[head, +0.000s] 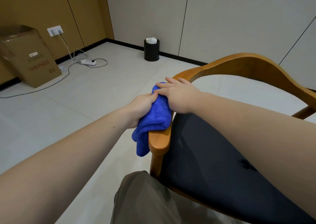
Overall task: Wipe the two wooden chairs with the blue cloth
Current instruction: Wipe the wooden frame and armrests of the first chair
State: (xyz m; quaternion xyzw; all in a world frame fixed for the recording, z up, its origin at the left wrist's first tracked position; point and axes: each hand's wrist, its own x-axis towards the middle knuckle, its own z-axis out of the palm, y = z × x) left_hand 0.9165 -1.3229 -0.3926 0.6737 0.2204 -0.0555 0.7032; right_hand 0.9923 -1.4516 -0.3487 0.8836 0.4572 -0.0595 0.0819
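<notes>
At frame centre I note the blue cloth [154, 119] draped over the left armrest [159, 139] of one wooden chair [248, 64], one end hanging off the outer side. My left hand [142, 106] grips the cloth, fingers curled around it. My right hand [177, 95] lies flat on the cloth's far end, fingers straight. A cardboard box [29, 57] stands upper left and a black bin [151, 50] by the far wall.

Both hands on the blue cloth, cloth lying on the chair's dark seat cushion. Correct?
Not quite. The head view shows the blue cloth draped over the chair's wooden armrest, not on the seat cushion. The left hand and right hand are both on it.
</notes>
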